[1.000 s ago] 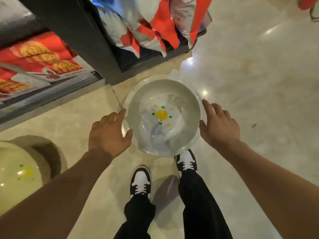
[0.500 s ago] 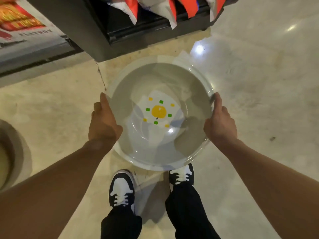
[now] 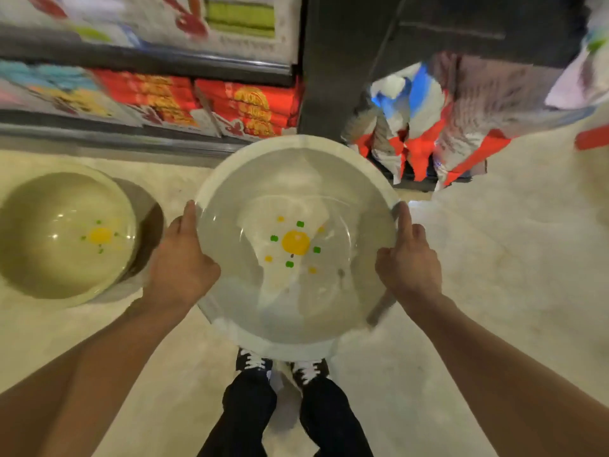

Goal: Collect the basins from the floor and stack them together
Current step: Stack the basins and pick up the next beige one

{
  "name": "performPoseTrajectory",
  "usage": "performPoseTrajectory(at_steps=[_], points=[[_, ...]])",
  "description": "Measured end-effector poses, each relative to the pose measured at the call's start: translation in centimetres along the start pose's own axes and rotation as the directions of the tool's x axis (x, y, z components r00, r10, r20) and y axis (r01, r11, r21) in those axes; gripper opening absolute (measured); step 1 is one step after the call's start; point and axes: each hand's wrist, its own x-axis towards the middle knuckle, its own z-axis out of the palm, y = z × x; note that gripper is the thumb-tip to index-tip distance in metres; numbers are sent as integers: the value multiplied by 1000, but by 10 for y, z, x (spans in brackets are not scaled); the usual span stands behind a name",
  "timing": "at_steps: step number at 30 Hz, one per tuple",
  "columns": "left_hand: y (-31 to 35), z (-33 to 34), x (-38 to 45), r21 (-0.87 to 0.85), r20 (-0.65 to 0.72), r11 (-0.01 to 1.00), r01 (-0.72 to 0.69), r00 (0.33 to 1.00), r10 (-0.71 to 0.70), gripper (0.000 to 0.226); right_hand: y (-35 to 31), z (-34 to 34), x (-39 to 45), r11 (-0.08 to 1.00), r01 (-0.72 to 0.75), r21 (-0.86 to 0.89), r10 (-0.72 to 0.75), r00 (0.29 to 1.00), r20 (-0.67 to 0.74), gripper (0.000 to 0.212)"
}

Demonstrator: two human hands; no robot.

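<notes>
A clear round basin (image 3: 329, 311) with a yellow dot and green marks on its bottom is lifted off the floor, above my feet. My left hand (image 3: 181, 262) grips its left rim and my right hand (image 3: 408, 262) grips its right rim. A second basin (image 3: 39, 258), yellowish with the same yellow and green print, rests on the floor to the left, a little apart from my left hand.
A low shelf (image 3: 148, 136) with red packaged goods (image 3: 250, 107) runs along the back. A dark post (image 3: 326, 77) stands behind the held basin, with red, white and blue bags (image 3: 428, 127) to its right. Pale polished floor (image 3: 510, 258) spreads to the right.
My hands closed on the clear basin's rim and raised it off the floor. The view swung left, bringing the yellowish basin and the shelf into sight.
</notes>
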Motion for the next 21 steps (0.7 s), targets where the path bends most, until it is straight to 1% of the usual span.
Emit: performPoseTrajectory(at_steps=[2,4,6,8,10,12,15,16,19,21], points=[[-21,-47,-13,1,-60,996,85,995,-85,89,-47,-14,-12,994,105,-27,-104,994,20,83],[-49,-90,-32,-55,-130,987,152,979,-158,88,-94,-23,-28,971,234,-43,-232,972,38,90],[-80,-131,-63,-108,-192,966,234,949,-251,87,-143,-30,-49,931,364,-29,-362,930,60,97],[-115,-165,-102,-146,-268,935,325,896,-353,85,-194,-37,-76,879,476,12,-476,876,76,95],[-151,-194,-149,-224,-325,887,403,828,-458,83,-246,-40,-107,797,604,28,-604,793,82,91],[-185,-217,-199,-304,-343,825,477,753,-562,78,-295,-38,-143,702,712,24,-709,697,107,91],[-234,-238,-278,-417,-374,721,554,618,-692,54,-359,-25,-204,563,826,37,-819,550,164,85],[-250,-241,-304,-440,-378,688,577,576,-725,51,-379,-17,-226,522,852,45,-841,506,193,83],[-300,-243,-381,-514,-375,594,618,461,-804,60,-430,9,-302,408,909,79,-889,376,262,79],[-332,-236,-430,-580,-375,532,617,379,-846,63,-457,35,-356,324,938,121,-908,272,319,72]])
